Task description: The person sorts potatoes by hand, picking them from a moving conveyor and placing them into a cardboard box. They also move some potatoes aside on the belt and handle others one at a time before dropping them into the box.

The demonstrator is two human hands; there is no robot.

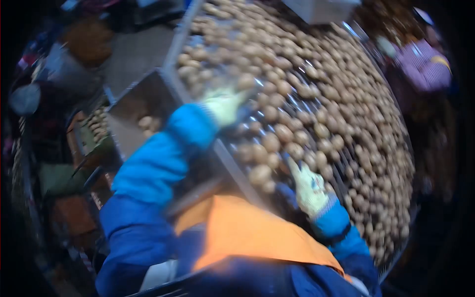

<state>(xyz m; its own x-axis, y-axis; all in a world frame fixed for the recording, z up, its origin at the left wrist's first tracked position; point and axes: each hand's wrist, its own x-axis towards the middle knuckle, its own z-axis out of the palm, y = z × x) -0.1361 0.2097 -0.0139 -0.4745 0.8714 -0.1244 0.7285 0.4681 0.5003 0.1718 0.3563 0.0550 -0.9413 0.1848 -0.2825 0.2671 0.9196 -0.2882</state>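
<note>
Many potatoes lie over a roller table with dark, shiny rollers. My left hand, in a pale yellow glove, reaches over the table's near left rim among the potatoes. Its fingers are smeared by motion. Lower right, my right hand wears a similar glove with blue fingertips. Its fingers are spread apart low over the rollers, right beside several potatoes at the near edge. Nothing shows in its grip.
A metal chute holding a few potatoes adjoins the left rim. Beyond it is a container of potatoes. A grey bin stands at the far end. Across the table is a person in a striped sleeve. My orange apron is against the near edge.
</note>
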